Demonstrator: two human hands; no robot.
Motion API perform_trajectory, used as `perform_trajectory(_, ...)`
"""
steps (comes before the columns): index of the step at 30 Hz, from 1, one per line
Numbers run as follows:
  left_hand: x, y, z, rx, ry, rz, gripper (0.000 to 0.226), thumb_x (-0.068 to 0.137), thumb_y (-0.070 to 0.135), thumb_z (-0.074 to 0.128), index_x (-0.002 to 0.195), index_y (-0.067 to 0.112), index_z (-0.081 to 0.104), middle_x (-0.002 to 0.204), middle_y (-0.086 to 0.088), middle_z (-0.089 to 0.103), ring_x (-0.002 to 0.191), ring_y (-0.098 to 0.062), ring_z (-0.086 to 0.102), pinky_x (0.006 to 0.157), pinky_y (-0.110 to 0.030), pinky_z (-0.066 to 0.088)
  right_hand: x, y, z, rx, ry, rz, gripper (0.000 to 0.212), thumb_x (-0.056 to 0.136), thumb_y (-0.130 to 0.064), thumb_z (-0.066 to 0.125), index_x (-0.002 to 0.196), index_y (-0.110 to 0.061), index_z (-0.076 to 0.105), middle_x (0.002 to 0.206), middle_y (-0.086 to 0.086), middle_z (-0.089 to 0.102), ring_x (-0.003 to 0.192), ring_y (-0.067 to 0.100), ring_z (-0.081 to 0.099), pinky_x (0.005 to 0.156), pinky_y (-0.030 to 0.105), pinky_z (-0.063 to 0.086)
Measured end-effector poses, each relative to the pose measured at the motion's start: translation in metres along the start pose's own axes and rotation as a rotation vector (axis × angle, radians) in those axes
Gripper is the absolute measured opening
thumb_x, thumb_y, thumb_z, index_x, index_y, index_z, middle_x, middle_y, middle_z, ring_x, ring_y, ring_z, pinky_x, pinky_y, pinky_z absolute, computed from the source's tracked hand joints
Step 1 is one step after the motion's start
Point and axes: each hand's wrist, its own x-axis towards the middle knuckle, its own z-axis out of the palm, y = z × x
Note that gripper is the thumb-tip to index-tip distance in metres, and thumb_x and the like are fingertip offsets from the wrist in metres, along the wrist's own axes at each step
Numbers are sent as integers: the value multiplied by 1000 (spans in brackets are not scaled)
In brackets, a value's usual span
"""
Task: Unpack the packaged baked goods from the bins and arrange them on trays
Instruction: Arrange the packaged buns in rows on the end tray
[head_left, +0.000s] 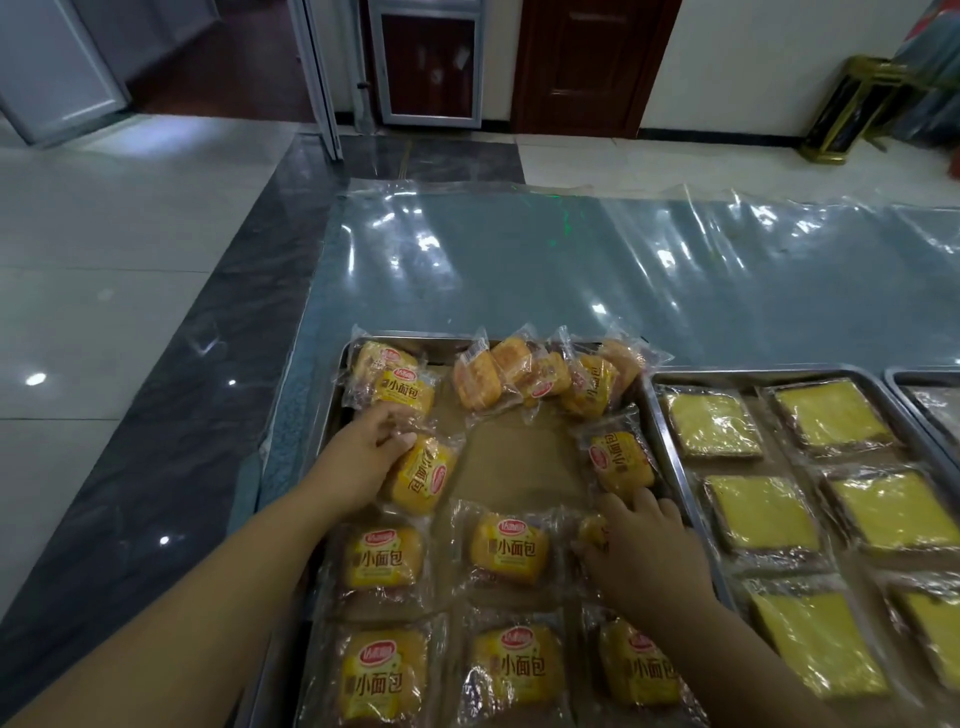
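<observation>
A steel tray (519, 457) lined with brown paper holds several small yellow bread packs in clear wrappers. My left hand (358, 462) grips a tilted bread pack (423, 475) at the tray's left side. My right hand (644, 551) lies on a pack (592, 530) at the tray's right edge, mostly covering it; its fingertips touch another pack (621, 462) just beyond. Neat rows of packs (509, 545) fill the near half. A loose heap of packs (540, 379) lies along the far edge.
A second steel tray (657, 415) to the right carries several flat yellow cake slices in wrappers (758, 514). A third tray's corner (930, 384) shows at far right. Clear plastic sheeting (571, 270) covers the table beyond. The table's left edge drops to a tiled floor (130, 364).
</observation>
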Motion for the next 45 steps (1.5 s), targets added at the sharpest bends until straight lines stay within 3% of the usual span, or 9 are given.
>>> perform_trajectory(4,4,0,4,-123,184,-61,8,90,15,58,85,19,54,100,-7,64,87,-25,65,71,-46,56,4,-7,0,70,72,-36,42,88,-48,46,125,-28,47,125,-2,48,113,19,42,89,35,44)
perform_trajectory(6,1,-1,9,-296,268,-112,12,88,14,61,84,19,50,102,-7,62,86,-20,66,60,-36,58,6,-12,0,108,113,-59,40,88,-47,48,123,-27,50,124,-4,50,112,17,44,87,33,44)
perform_trajectory(12,-25,-15,11,-3,318,30,37,90,25,57,99,61,55,97,35,55,94,-3,59,74,-29,51,17,-39,-2,255,110,-189,40,88,-49,52,122,-28,53,121,-6,53,110,14,46,86,30,44)
perform_trajectory(19,-40,-18,13,-344,361,-84,23,85,16,64,100,33,65,103,4,68,78,-6,69,67,-26,53,37,-99,-8,562,-89,-379,50,84,-47,60,129,-38,43,106,-10,58,95,13,58,75,27,47)
perform_trajectory(24,-46,-18,6,-469,389,-123,11,86,26,62,91,18,68,91,-3,72,79,-12,70,62,-20,55,52,-119,-8,929,-173,-202,33,84,-32,68,117,-31,61,94,-19,57,82,-4,54,66,11,40)
perform_trajectory(27,-45,-21,-1,-324,433,-160,6,88,18,61,89,18,67,86,-3,71,69,-13,70,57,-23,55,57,-121,-9,1097,-238,-104,16,84,-17,69,98,-24,68,93,-2,67,77,8,64,68,22,55)
perform_trajectory(33,-39,-20,-6,183,435,-83,10,83,15,67,88,23,69,82,9,67,71,-5,62,59,-20,47,58,-117,3,955,-218,-33,22,75,-14,76,85,-29,64,86,-9,62,73,3,60,49,11,44)
perform_trajectory(38,-32,-21,-1,697,385,114,18,85,7,58,98,13,69,103,-7,60,96,-24,55,72,-29,44,65,-124,5,561,-231,-218,23,80,-29,70,102,-29,64,98,-8,61,86,9,57,71,26,47)
perform_trajectory(45,-26,-35,-4,730,145,342,29,90,16,56,118,17,63,129,-3,56,116,-24,51,94,-39,47,100,-123,-7,548,-43,-210,16,88,-20,55,101,-18,64,101,3,65,87,17,61,78,32,53)
